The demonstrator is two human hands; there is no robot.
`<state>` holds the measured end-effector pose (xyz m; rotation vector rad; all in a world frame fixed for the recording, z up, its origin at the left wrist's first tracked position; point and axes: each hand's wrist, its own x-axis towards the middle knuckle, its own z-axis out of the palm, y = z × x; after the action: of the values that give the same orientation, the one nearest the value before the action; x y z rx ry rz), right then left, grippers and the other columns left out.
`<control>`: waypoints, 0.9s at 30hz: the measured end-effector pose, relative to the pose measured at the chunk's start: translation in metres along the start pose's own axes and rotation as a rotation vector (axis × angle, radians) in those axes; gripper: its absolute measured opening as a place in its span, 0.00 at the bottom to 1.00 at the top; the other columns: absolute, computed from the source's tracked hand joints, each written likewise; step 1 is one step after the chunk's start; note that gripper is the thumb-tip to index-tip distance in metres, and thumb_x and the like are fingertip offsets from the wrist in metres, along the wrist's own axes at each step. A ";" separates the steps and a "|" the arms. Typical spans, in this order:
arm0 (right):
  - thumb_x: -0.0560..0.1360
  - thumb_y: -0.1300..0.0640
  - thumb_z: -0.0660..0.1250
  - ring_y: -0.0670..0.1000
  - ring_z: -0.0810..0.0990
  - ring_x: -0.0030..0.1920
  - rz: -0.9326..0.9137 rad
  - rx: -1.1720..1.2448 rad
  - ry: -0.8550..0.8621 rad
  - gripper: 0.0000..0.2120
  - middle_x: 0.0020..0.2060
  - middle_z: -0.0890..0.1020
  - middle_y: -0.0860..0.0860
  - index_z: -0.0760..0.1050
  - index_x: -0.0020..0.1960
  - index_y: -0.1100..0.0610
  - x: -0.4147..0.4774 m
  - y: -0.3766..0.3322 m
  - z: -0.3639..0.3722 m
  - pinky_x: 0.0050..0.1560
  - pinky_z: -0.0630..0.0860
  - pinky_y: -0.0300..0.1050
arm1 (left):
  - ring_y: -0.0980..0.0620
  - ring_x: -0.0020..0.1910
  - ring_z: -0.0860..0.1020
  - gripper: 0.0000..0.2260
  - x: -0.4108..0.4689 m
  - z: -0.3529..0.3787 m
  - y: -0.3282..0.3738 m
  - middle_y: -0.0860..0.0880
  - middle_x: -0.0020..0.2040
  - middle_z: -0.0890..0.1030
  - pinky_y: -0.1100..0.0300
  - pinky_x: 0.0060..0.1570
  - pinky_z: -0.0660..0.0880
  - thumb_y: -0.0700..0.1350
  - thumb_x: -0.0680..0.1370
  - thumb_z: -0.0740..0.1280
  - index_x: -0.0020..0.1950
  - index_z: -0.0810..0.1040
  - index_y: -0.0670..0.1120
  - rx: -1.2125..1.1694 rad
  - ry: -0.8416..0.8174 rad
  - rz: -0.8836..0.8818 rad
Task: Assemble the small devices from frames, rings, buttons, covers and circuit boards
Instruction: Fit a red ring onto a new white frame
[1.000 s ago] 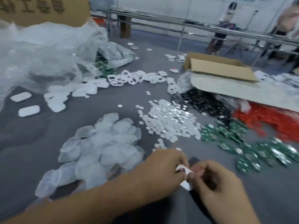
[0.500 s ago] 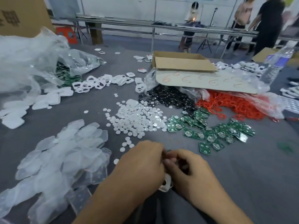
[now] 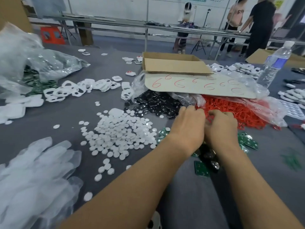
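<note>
My left hand (image 3: pixel 188 128) and my right hand (image 3: pixel 221 128) are side by side at the near edge of the red ring pile (image 3: pixel 241 113). The right hand's curled fingers dig into the rings and pinch one between the hands. The left hand's fingertips touch the border of the red pile and the black button pile (image 3: pixel 155 104); its palm is hidden. Green circuit boards (image 3: pixel 248 142) lie under both wrists. White round buttons (image 3: pixel 118 133) spread to the left, white frames (image 3: pixel 74 90) lie farther back, and translucent covers (image 3: pixel 33 171) sit near left.
A cardboard box (image 3: pixel 173 63) and a sheet marked with red sixes (image 3: pixel 198 85) lie over the red and black piles. A water bottle (image 3: pixel 275 63) stands at right. A big plastic bag (image 3: pixel 33 63) is at far left. People stand at a rear bench.
Both hands have moved forward from near my body to the red ring pile. The white frame held between them earlier is no longer visible in the hands.
</note>
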<state>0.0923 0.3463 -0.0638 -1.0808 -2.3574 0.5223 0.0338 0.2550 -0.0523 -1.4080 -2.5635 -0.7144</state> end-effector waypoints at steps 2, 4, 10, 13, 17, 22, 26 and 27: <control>0.78 0.58 0.64 0.66 0.73 0.64 0.078 -0.150 -0.075 0.16 0.62 0.76 0.64 0.78 0.65 0.57 0.016 0.011 0.005 0.62 0.71 0.57 | 0.41 0.64 0.69 0.14 0.024 0.009 0.004 0.42 0.64 0.74 0.53 0.62 0.69 0.36 0.79 0.61 0.64 0.73 0.42 0.096 -0.056 0.089; 0.76 0.61 0.64 0.66 0.77 0.58 0.044 -0.199 -0.104 0.11 0.56 0.81 0.64 0.81 0.56 0.58 0.024 0.018 0.010 0.55 0.74 0.55 | 0.41 0.68 0.68 0.14 0.043 0.018 0.005 0.43 0.66 0.74 0.48 0.64 0.69 0.37 0.81 0.60 0.67 0.73 0.43 0.191 -0.143 0.150; 0.74 0.63 0.65 0.64 0.81 0.50 0.064 -0.065 -0.043 0.10 0.47 0.84 0.62 0.83 0.48 0.56 0.033 0.033 0.013 0.46 0.75 0.50 | 0.40 0.71 0.66 0.16 0.062 0.040 0.004 0.42 0.68 0.73 0.47 0.68 0.67 0.37 0.81 0.60 0.69 0.73 0.42 0.261 -0.262 0.194; 0.77 0.58 0.64 0.65 0.76 0.58 0.081 -0.227 -0.077 0.11 0.55 0.82 0.61 0.81 0.56 0.56 0.036 0.032 0.011 0.56 0.73 0.54 | 0.40 0.65 0.73 0.12 0.064 0.038 0.002 0.42 0.64 0.78 0.49 0.64 0.71 0.38 0.82 0.60 0.65 0.77 0.43 0.134 -0.228 0.171; 0.76 0.63 0.65 0.59 0.81 0.48 0.059 0.079 -0.051 0.05 0.47 0.83 0.57 0.77 0.49 0.56 0.036 0.018 -0.016 0.46 0.76 0.50 | 0.50 0.48 0.81 0.10 0.048 0.015 -0.002 0.45 0.52 0.83 0.60 0.48 0.77 0.39 0.84 0.64 0.61 0.82 0.44 -0.449 -0.128 -0.024; 0.81 0.60 0.66 0.48 0.79 0.35 -0.019 0.718 -0.229 0.07 0.34 0.84 0.51 0.81 0.45 0.57 -0.014 -0.016 -0.046 0.38 0.79 0.43 | 0.56 0.39 0.83 0.06 -0.009 -0.035 -0.028 0.45 0.43 0.85 0.65 0.44 0.81 0.37 0.82 0.67 0.56 0.82 0.38 -1.060 -0.084 -0.254; 0.80 0.64 0.66 0.47 0.78 0.33 -0.014 1.108 -0.470 0.05 0.33 0.82 0.53 0.80 0.47 0.61 -0.069 -0.040 -0.049 0.38 0.79 0.37 | 0.51 0.45 0.84 0.07 -0.076 -0.070 -0.048 0.39 0.46 0.86 0.66 0.46 0.80 0.36 0.81 0.67 0.57 0.82 0.38 -1.355 -0.166 -0.334; 0.79 0.64 0.66 0.47 0.79 0.34 -0.040 1.131 -0.502 0.05 0.33 0.83 0.54 0.81 0.47 0.60 -0.081 -0.043 -0.048 0.39 0.79 0.37 | 0.50 0.46 0.84 0.07 -0.093 -0.076 -0.051 0.40 0.47 0.86 0.66 0.47 0.80 0.35 0.81 0.68 0.57 0.83 0.40 -1.369 -0.161 -0.330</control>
<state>0.1403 0.2633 -0.0242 -0.3645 -1.8551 1.9522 0.0347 0.1260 -0.0341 -1.1609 -2.3379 -2.8170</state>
